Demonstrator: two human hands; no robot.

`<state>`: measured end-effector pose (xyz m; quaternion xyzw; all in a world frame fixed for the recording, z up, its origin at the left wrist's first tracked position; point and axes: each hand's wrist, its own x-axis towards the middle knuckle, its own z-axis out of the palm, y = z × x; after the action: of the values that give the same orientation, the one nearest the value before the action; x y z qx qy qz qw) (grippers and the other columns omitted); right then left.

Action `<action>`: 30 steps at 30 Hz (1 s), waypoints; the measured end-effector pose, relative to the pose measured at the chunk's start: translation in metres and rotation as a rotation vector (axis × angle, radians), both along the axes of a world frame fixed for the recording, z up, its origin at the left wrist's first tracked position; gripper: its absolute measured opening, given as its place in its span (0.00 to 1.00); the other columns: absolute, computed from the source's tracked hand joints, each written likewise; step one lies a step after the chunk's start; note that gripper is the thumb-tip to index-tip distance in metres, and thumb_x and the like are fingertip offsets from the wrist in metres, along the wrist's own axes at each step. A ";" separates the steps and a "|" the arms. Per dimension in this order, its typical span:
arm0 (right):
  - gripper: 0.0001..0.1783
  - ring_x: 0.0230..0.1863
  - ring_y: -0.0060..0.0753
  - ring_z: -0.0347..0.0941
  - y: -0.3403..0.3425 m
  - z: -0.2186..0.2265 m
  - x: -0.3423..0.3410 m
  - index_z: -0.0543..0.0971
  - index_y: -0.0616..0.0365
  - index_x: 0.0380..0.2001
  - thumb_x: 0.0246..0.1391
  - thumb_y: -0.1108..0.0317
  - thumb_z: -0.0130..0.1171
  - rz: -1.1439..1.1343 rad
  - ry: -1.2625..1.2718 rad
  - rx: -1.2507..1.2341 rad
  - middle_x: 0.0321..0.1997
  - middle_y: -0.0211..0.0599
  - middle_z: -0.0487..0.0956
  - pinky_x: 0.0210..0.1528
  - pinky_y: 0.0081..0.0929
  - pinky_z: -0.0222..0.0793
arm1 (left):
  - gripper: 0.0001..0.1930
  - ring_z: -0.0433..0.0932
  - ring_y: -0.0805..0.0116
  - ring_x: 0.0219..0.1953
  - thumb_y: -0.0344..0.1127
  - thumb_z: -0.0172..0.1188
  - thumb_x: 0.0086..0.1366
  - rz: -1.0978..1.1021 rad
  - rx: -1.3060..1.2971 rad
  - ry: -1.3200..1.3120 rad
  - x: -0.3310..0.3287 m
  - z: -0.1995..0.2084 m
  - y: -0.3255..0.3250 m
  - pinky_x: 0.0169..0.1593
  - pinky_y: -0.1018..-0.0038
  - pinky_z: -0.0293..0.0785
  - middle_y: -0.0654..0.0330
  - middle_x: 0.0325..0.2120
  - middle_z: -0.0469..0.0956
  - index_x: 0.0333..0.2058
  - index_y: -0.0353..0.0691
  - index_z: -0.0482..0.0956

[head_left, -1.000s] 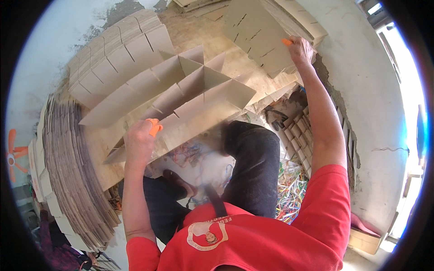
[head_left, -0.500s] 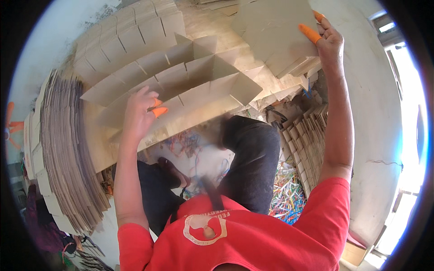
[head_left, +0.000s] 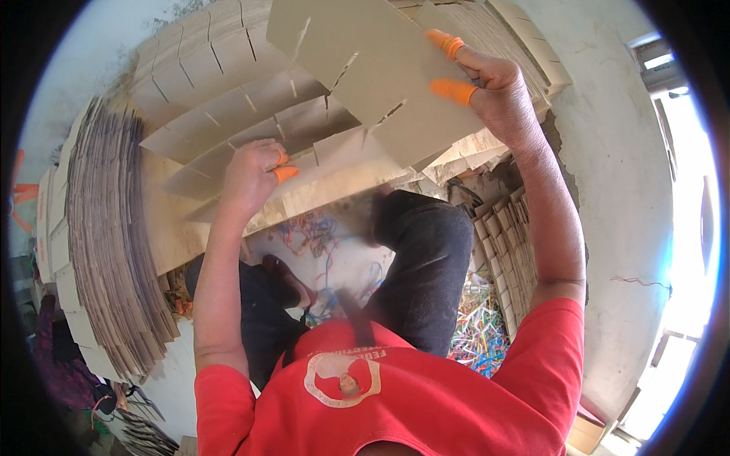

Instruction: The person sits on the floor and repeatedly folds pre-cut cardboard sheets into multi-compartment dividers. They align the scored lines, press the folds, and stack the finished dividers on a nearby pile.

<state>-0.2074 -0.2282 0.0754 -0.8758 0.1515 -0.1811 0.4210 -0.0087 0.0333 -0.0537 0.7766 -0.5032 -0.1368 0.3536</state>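
Observation:
My right hand (head_left: 494, 95), with orange finger covers on thumb and finger, grips the right edge of a slotted cardboard sheet (head_left: 365, 68). The sheet is tilted over the right part of several upright cardboard divider strips (head_left: 236, 106) on the wooden table and hides their right ends. Curled closed, my left hand (head_left: 258, 171) is at the nearest strip (head_left: 334, 152); its orange-covered fingertips seem to pinch the upper edge. Slots in the held sheet lie over the standing strips; whether any have engaged I cannot tell.
A stack of slotted cardboard (head_left: 198, 57) stands at the back left, a tall curved stack (head_left: 114, 235) at the left. More cardboard (head_left: 525, 45) is piled at the far right. Beneath the wooden table (head_left: 171, 235) are my legs and colourful shredded strips (head_left: 479, 319).
My right hand has brought the slotted sheet left and nearer, from the pile at the right to over the standing strips. My left hand has shifted slightly right and its fingers have curled tighter.

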 end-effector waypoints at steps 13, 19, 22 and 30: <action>0.31 0.45 0.09 0.69 -0.007 -0.019 0.018 0.71 0.55 0.62 0.54 0.79 0.62 0.070 0.063 -0.011 0.45 0.21 0.80 0.49 0.14 0.70 | 0.07 0.68 0.47 0.62 0.29 0.69 0.50 0.059 0.030 -0.043 0.007 -0.014 -0.007 0.62 0.56 0.61 0.51 0.46 0.81 0.29 0.36 0.84; 0.30 0.42 0.08 0.70 0.004 -0.021 0.020 0.71 0.57 0.62 0.55 0.78 0.62 0.056 0.120 -0.116 0.43 0.20 0.81 0.47 0.13 0.70 | 0.11 0.76 0.47 0.53 0.35 0.72 0.50 0.032 -0.099 -0.165 0.016 -0.025 -0.008 0.56 0.61 0.70 0.50 0.41 0.83 0.29 0.34 0.84; 0.29 0.42 0.08 0.69 0.005 -0.027 0.023 0.71 0.58 0.61 0.55 0.78 0.62 0.087 0.134 -0.114 0.45 0.20 0.80 0.48 0.13 0.69 | 0.11 0.80 0.53 0.43 0.35 0.71 0.51 0.003 -0.118 -0.182 0.014 -0.017 -0.011 0.48 0.63 0.75 0.51 0.35 0.83 0.29 0.33 0.84; 0.29 0.49 0.09 0.67 0.003 -0.030 0.011 0.72 0.62 0.60 0.53 0.80 0.64 0.032 0.026 -0.081 0.58 0.26 0.76 0.54 0.15 0.67 | 0.14 0.79 0.56 0.35 0.36 0.71 0.52 0.336 -0.330 -0.516 0.059 -0.004 -0.039 0.39 0.61 0.74 0.56 0.33 0.82 0.37 0.37 0.83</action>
<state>-0.1964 -0.2250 0.0451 -0.8968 0.1353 -0.1691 0.3858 0.0506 -0.0058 -0.0573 0.7899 -0.4565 0.2072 0.3531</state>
